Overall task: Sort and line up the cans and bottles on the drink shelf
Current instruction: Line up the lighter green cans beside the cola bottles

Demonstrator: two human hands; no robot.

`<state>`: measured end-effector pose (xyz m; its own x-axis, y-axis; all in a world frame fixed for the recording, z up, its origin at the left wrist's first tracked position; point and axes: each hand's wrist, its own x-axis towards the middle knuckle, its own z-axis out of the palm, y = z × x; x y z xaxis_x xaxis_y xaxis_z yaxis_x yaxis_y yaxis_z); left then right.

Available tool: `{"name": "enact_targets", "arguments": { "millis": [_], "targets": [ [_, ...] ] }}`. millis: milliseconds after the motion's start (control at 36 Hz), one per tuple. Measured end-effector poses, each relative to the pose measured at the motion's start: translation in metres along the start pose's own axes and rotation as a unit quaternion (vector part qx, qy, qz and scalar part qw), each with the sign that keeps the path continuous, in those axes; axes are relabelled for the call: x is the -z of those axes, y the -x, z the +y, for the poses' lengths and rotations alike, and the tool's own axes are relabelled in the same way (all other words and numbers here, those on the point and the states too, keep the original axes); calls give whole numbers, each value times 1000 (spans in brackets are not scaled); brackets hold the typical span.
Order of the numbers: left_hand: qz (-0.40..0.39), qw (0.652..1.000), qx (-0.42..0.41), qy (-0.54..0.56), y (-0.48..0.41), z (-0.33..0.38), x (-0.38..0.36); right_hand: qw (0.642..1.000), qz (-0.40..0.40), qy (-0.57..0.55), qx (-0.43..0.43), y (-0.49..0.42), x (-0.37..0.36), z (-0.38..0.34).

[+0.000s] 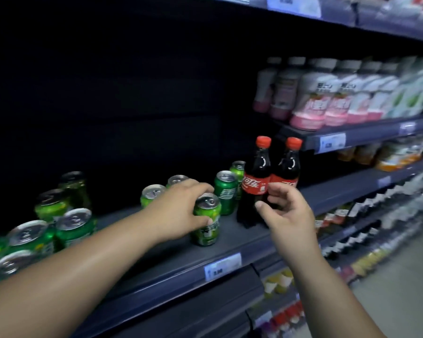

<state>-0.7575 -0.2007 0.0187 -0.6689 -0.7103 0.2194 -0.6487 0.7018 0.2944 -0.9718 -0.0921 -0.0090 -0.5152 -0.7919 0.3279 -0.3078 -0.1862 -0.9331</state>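
Loosely gripped: cylindrical green can (206,219)

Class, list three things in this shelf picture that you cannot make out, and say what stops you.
1. Head view: the back of the drink shelf is lost in darkness.
2. Head view: the front green can has its side partly covered by the left hand.
3. Head view: the price tag is too blurred to read.
4. Head view: the right hand hides the cola bottles' bases.

Your left hand (181,211) & right hand (287,211): both bare, no gloves, rings or watch; forearms bare too, no sleeves in view.
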Motion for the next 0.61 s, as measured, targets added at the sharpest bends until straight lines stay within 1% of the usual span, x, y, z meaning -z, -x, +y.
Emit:
{"name": "enact_targets", "arguments": {
  "millis": [139, 222, 278, 306, 361, 417, 528, 556, 611],
  "targets": [
    [1, 1000, 23, 18, -15, 3, -19, 997, -72, 6, -4, -3, -18, 21],
    [40, 997, 41, 48, -31, 7, -21, 994, -111, 6, -18, -5, -31, 30],
    [70, 994, 66, 50, -46, 10, -18, 991, -128, 19, -33, -6, -39, 37],
    [71, 993, 80, 47, -56, 12, -16, 989, -137, 26, -44, -6, -42, 41],
    [47, 992, 104, 49, -76, 12, -13, 984, -160, 32, -74, -5, -46, 48],
    [1, 991, 125, 52, -95, 12, -13, 977, -182, 38, -101, -2, -47, 54],
    [-79, 986, 132, 64, -125, 8, -24, 973, -199, 21, -118, 2, -44, 65],
    [-87, 986, 129, 65, -130, 7, -29, 972, -202, 11, -118, 2, -42, 66],
    [-79, 987, 124, 67, -136, 4, -35, 972, -203, -4, -118, 1, -40, 69]
  ]
}}
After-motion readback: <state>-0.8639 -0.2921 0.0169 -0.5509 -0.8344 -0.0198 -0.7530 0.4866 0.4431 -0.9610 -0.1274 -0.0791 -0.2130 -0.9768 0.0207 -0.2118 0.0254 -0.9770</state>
